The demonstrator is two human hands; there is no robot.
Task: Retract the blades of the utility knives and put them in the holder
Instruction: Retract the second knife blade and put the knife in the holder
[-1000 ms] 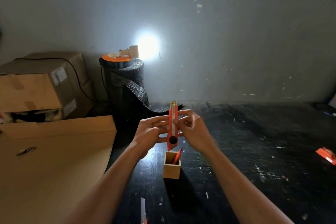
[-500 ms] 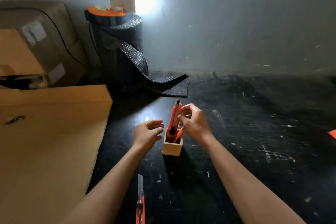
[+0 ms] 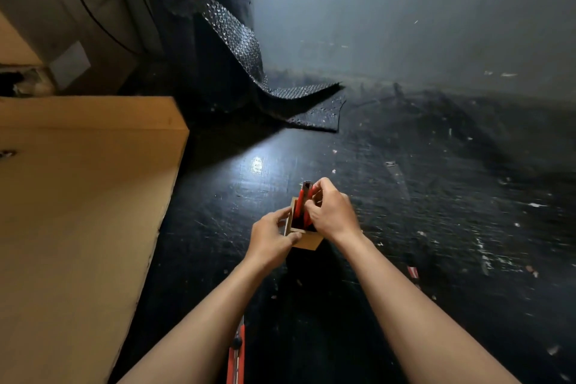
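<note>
Right hand (image 3: pixel 332 215) pinches the upper part of a red utility knife (image 3: pixel 303 201), thumb and fingers closed around it; the knife stands nearly upright with its lower end inside the wooden holder (image 3: pixel 307 241). At least one more red handle shows inside the holder beside it; how many, cannot tell. Whether the blade tip is retracted is too small to judge.

Left hand (image 3: pixel 270 235) grips the holder's near-left corner, thumb across the front rim, fingers along the left wall.

Holder sits on the black, scuffed desk (image 3: pixel 436 196), between the two hands.

Nearer the body than the left hand, partly hidden under the left forearm, a second utility knife (image 3: pixel 237 355) lies flat on the desk, with what looks like a blade poking out of its far end.

Left of the left hand: a large cardboard sheet (image 3: pixel 78 212). Beyond both hands, by the wall: a dark roll of bubble wrap (image 3: pixel 224 25), its loose end trailing onto the desk. Far left of it, cardboard boxes (image 3: pixel 78 25).
</note>
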